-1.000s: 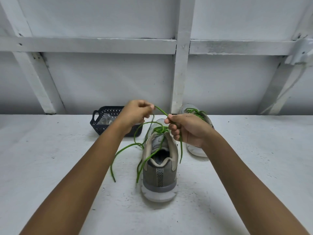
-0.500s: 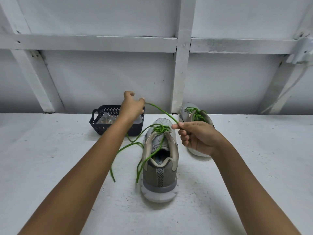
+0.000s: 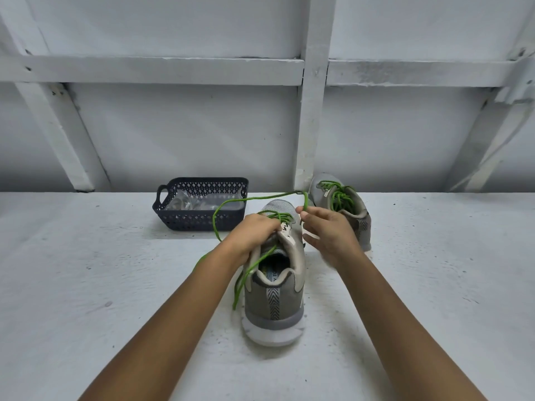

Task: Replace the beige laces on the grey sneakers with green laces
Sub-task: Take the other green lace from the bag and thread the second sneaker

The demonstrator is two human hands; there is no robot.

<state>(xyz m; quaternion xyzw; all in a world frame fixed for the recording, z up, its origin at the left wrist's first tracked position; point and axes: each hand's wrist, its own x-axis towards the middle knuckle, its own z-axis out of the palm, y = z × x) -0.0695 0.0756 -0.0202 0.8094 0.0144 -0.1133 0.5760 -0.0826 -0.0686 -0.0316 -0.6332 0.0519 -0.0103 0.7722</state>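
Observation:
A grey sneaker [image 3: 275, 299] stands heel toward me in the middle of the white surface, with a green lace [image 3: 249, 199] threaded through its eyelets. My left hand [image 3: 254, 233] is curled on the shoe's left collar and the lace strands there. My right hand [image 3: 327, 230] pinches the lace just right of the tongue, and a loop arcs from it over to the left. One loose end [image 3: 240, 285] hangs down the shoe's left side. A second grey sneaker [image 3: 344, 206] with green lacing stands behind my right hand.
A dark blue perforated basket [image 3: 199, 218] holding clear plastic wrapping sits at the back left of the shoes. A white wall with wooden beams [image 3: 312, 111] rises right behind the surface.
My left hand came down from its raised pull near the basket onto the shoe's collar. The taut lace between my hands slackened into a loop. My right hand shifted slightly toward the tongue.

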